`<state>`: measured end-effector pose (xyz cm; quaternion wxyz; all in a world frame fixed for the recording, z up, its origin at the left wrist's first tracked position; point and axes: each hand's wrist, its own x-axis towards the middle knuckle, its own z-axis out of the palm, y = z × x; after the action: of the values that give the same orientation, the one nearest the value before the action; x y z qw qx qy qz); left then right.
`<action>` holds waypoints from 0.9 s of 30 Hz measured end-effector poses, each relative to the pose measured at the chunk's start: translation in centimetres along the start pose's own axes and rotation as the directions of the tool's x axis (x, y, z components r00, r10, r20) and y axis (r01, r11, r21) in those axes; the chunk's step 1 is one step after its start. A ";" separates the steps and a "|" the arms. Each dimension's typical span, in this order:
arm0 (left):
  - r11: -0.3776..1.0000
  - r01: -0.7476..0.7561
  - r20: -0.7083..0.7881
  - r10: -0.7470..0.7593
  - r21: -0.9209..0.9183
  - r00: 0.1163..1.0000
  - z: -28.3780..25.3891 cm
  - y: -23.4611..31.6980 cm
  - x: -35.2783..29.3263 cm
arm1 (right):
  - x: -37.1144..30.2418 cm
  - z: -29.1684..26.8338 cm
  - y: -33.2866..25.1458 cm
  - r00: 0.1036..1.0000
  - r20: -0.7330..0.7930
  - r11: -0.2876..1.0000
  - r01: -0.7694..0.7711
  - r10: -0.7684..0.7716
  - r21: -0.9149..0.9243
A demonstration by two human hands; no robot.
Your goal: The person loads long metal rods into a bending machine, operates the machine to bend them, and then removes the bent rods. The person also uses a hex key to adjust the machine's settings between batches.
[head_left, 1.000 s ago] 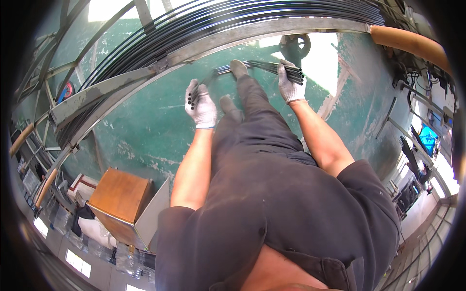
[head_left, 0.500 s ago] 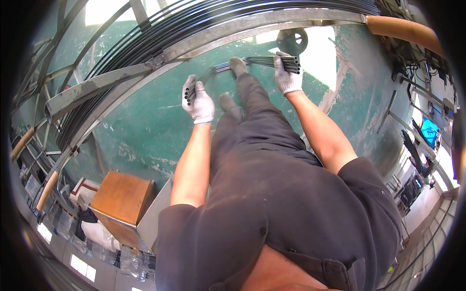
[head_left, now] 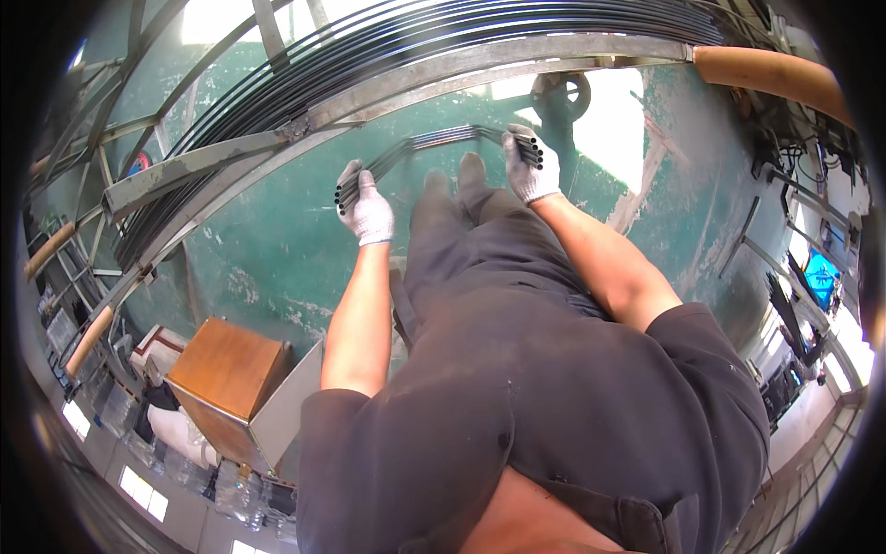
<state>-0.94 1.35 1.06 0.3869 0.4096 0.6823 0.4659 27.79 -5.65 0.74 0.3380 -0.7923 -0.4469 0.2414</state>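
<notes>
Holding a small bundle of slim dark metal tubes (head_left: 443,138), bent toward both ends, the person (head_left: 554,369) stretches both bare forearms (head_left: 355,319) out above the scuffed green floor (head_left: 268,254). The left hand (head_left: 369,212), in a white knitted glove (head_left: 375,224), has its grip clamped around the bundle's left end; the right hand (head_left: 534,172), gloved alike, has its grip wrapped tightly around the right end. Round open tube ends show at both hands, and the shiny middle stretch runs between them, appearing just past the tips of the two greyish shoes (head_left: 472,166). Farther out, a broad spread of long black tubes (head_left: 480,28) lies along a grey metal rack (head_left: 443,63), whose rail meets a tan rounded bar (head_left: 766,74) at the right. An orange-brown wooden cabinet (head_left: 226,365) stands well apart, at lower left.
</notes>
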 end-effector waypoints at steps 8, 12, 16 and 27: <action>0.999 0.047 -0.099 -0.049 -0.024 0.994 -0.2 -1.0 1.3 | -1.4 -1.4 -0.4 0.987 0.050 0.987 0.154 -0.152 -0.040; 0.996 -0.009 0.010 0.008 0.085 1.000 0.2 0.2 1.9 | -0.1 -0.8 0.4 0.996 0.033 0.996 0.084 -0.084 0.013; 0.997 -0.012 0.005 0.011 0.080 1.000 0.6 0.2 0.6 | -0.3 -1.4 0.0 1.000 0.023 0.999 -0.009 0.008 0.035; 0.991 0.047 0.087 -0.058 0.125 0.995 2.4 1.6 2.1 | 2.0 -2.0 0.3 0.995 0.059 0.996 -0.085 0.083 0.026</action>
<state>0.83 4.38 1.67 0.4034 0.4352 0.7021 0.3935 30.27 -4.61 1.70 0.3258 -0.7980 -0.4195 0.2847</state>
